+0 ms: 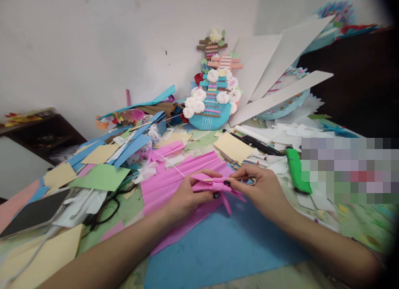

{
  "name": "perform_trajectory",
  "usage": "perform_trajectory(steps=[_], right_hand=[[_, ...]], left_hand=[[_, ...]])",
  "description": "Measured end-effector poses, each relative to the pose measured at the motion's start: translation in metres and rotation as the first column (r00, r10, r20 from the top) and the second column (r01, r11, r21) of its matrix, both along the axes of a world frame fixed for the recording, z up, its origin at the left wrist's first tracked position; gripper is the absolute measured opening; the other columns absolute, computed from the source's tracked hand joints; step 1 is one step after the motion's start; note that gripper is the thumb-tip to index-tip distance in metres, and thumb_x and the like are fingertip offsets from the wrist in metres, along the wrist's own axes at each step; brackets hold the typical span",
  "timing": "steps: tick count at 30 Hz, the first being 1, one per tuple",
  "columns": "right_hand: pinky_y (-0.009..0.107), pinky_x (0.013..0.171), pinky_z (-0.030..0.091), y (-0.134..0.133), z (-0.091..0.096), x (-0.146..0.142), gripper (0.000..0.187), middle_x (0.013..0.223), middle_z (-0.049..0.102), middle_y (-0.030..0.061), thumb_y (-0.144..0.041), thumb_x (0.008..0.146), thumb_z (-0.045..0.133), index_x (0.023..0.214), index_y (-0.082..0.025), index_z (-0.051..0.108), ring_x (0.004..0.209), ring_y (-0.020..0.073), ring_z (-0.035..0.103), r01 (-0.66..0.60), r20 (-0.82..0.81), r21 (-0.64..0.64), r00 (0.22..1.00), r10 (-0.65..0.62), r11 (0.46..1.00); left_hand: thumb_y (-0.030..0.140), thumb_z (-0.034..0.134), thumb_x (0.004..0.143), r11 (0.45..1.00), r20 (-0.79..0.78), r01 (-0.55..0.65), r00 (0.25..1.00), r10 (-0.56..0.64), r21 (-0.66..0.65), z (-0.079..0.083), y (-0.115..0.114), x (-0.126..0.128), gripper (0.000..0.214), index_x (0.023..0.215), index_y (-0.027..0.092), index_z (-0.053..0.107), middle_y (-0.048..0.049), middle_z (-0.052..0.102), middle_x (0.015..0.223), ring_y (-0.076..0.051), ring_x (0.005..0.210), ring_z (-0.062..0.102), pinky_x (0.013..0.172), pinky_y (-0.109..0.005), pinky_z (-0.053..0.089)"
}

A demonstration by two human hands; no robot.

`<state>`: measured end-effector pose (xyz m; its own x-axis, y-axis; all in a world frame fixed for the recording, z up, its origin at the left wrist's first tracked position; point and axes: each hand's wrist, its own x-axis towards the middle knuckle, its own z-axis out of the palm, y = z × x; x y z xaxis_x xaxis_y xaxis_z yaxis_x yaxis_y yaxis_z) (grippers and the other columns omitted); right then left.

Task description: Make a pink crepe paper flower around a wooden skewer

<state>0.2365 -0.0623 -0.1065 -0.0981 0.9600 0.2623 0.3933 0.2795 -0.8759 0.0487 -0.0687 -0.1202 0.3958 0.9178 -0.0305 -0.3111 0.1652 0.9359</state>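
Left hand (187, 192) and right hand (266, 189) pinch the folded pink piece (220, 185) over the pink crepe sheet (173, 231); nearer the person, the blue sheet (224, 251) lies bare; papers (101, 177) crowd leftward.

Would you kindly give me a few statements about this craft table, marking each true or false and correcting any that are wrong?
1. The left hand and right hand both hold a folded pink piece. True.
2. The blue sheet covers the large pink paper. False: the large pink paper overlaps the blue sheet.
3. A turquoise guitar-shaped decoration stands beyond the hands. True.
4. The bright green object lies left of both hands. False: it lies to their right.
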Motion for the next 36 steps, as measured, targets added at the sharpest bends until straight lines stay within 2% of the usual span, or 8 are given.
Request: perform_trajectory(steps=[4, 9, 14, 18, 22, 27, 32, 36], right_hand=[[0.026, 0.06, 0.043, 0.002, 0.0, -0.001, 0.012, 0.067, 0.066, 0.0016, -0.027, 0.073, 0.062, 0.068, -0.017, 0.067, 0.063, 0.0146, 0.058, -0.07, 0.013, -0.054, 0.997, 0.071, 0.996], [0.026, 0.06, 0.041, 0.01, -0.002, 0.006, 0.016, 0.069, 0.068, 0.0017, -0.028, 0.078, 0.057, 0.073, -0.017, 0.068, 0.065, 0.0152, 0.058, -0.114, 0.103, -0.046, 0.988, 0.119, 0.992], [0.026, 0.06, 0.039, 0.027, 0.0, 0.026, 0.018, 0.071, 0.068, 0.0013, -0.031, 0.079, 0.057, 0.073, -0.018, 0.068, 0.065, 0.0159, 0.058, -0.047, 0.286, -0.044, 0.956, 0.057, 0.998], [0.026, 0.056, 0.034, 0.038, 0.006, 0.041, 0.02, 0.066, 0.065, 0.0003, -0.025, 0.081, 0.05, 0.074, -0.018, 0.067, 0.061, 0.0146, 0.055, 0.029, 0.48, 0.027, 0.876, -0.039, 0.999], [0.025, 0.052, 0.03, 0.035, 0.011, 0.04, 0.024, 0.06, 0.058, -0.0006, -0.032, 0.084, 0.049, 0.079, -0.017, 0.067, 0.055, 0.0127, 0.048, 0.001, 0.454, 0.063, 0.891, -0.03, 0.998], [0.023, 0.052, 0.032, 0.009, 0.015, 0.017, 0.029, 0.063, 0.052, -0.0012, -0.043, 0.081, 0.057, 0.084, -0.016, 0.065, 0.057, 0.012, 0.044, -0.263, 0.295, 0.03, 0.924, 0.243, 0.964], [0.025, 0.056, 0.034, -0.009, 0.019, 0.002, 0.016, 0.067, 0.054, -0.0016, -0.029, 0.074, 0.064, 0.084, -0.016, 0.063, 0.062, 0.0125, 0.046, -0.353, 0.345, 0.014, 0.88, 0.327, 0.936], [0.025, 0.059, 0.035, -0.01, 0.019, 0.002, 0.007, 0.07, 0.056, -0.0009, -0.018, 0.075, 0.057, 0.081, -0.017, 0.061, 0.064, 0.0125, 0.047, -0.37, 0.333, 0.032, 0.88, 0.339, 0.929]], left_hand=[[0.021, 0.077, 0.068, 0.995, -0.109, -0.068, 0.991, 0.076, 0.076, -0.004, 0.001, -0.001, 0.034, 0.099, 0.013, 0.065, -0.0059, 0.068, 0.09, -0.017, 0.083, 0.062, 0.078, -0.028, 0.045], [0.021, 0.078, 0.066, 0.987, -0.091, -0.138, 0.985, 0.145, 0.084, -0.001, 0.004, -0.003, 0.033, 0.095, 0.013, 0.065, -0.0053, 0.068, 0.088, -0.018, 0.084, 0.062, 0.082, -0.032, 0.046], [0.016, 0.076, 0.067, 0.968, -0.036, -0.246, 0.968, 0.248, 0.054, 0.008, 0.01, -0.007, 0.035, 0.099, 0.015, 0.061, -0.0046, 0.067, 0.091, -0.016, 0.083, 0.063, 0.078, -0.03, 0.048], [0.012, 0.073, 0.067, 0.947, 0.036, -0.315, 0.949, 0.313, 0.063, 0.01, 0.015, -0.011, 0.031, 0.09, 0.016, 0.055, 0.0004, 0.065, 0.081, -0.012, 0.074, 0.063, 0.067, -0.023, 0.047], [0.012, 0.071, 0.065, 0.983, -0.077, -0.174, 0.981, 0.179, 0.062, 0.007, 0.014, -0.014, 0.03, 0.087, 0.017, 0.05, 0.0025, 0.061, 0.071, -0.011, 0.062, 0.057, 0.057, -0.021, 0.042], [0.016, 0.073, 0.063, 0.984, -0.332, 0.156, 0.936, -0.117, 0.092, 0.008, 0.006, -0.012, 0.032, 0.086, 0.017, 0.05, 0.0028, 0.054, 0.068, -0.011, 0.061, 0.053, 0.057, -0.022, 0.037], [0.025, 0.074, 0.067, 0.953, -0.366, 0.228, 0.92, -0.142, 0.201, 0.014, -0.004, -0.004, 0.026, 0.084, 0.015, 0.059, -0.003, 0.054, 0.084, -0.015, 0.076, 0.054, 0.067, -0.025, 0.04], [0.022, 0.067, 0.073, 0.967, -0.372, 0.209, 0.917, -0.142, 0.148, 0.012, -0.007, 0.0, 0.032, 0.105, 0.02, 0.06, -0.0047, 0.06, 0.096, -0.018, 0.087, 0.056, 0.075, -0.027, 0.042]])
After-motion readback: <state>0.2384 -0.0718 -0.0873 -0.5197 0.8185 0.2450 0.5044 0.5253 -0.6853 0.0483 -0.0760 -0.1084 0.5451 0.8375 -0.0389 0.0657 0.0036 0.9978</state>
